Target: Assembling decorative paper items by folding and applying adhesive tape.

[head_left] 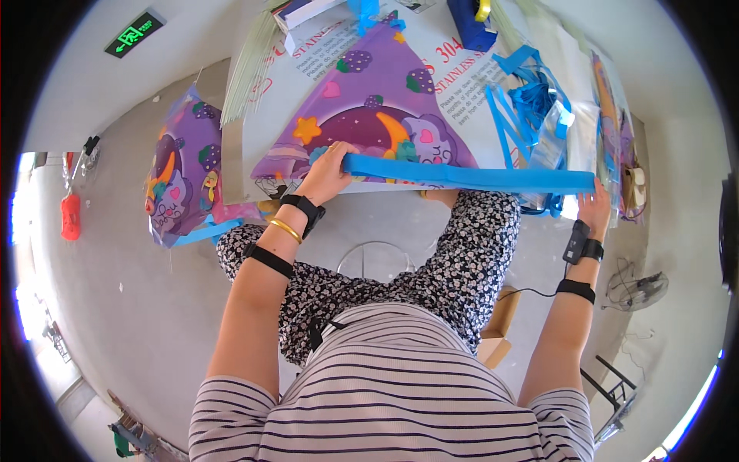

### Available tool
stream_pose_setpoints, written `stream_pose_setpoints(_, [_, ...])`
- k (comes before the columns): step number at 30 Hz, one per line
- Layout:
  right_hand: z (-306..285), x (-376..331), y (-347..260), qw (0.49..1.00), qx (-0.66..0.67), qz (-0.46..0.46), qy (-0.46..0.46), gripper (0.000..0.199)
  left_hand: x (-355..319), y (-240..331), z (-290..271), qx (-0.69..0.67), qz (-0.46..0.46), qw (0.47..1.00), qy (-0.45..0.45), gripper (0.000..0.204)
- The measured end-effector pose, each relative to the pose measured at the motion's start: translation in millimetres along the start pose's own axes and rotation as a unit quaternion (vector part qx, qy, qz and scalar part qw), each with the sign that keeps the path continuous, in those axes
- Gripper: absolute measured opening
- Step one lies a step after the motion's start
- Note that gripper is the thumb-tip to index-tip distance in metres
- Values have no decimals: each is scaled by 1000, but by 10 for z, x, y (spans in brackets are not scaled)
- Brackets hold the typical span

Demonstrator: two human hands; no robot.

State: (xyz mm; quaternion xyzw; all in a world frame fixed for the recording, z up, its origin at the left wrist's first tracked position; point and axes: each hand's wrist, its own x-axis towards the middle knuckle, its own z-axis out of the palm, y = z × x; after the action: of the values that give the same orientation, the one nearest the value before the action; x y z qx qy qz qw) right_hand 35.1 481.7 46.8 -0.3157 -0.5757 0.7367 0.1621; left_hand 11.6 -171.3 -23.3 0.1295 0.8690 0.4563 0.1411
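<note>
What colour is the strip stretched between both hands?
Bright blue: the strip shows clearly in the head view.

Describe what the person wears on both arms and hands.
Both hands are bare. The left hand has a black wrist device, a gold bangle and a black forearm band. The right hand has a black wrist device and a black forearm band with a thin black cable. Short striped sleeves cover the upper arms.
</note>
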Motion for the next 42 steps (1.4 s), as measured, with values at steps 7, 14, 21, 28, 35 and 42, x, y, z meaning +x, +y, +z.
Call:
stream_pose_setpoints(7, [-314, 248, 163, 999, 10, 23, -26, 44, 12, -59, -52, 9, 80, 997, -8, 41])
stream_pose_setpoints(14, [-174, 242, 301, 997, 51, 55, -11, 47, 114, -189, -176, -41, -33, 997, -60, 26])
stream_pose_setpoints(21, [-172, 212, 295, 999, 32, 34, 4, 49, 209, -105, -326, -56, -13, 996, -73, 22])
stream_pose_setpoints(28, [-378, 289, 341, 1000, 5, 21, -22, 41, 213, -170, -464, -42, 15, 996, -71, 20])
stream_pose_setpoints(35, [-362, 282, 447, 998, 35, 57, -5, 42, 166, -249, -502, -43, -10, 997, -57, 19])
stream_pose_setpoints(42, [-572, 314, 526, 993, 72, 88, 20, 48, 137, -232, -453, 72, -8, 997, -15, 19])
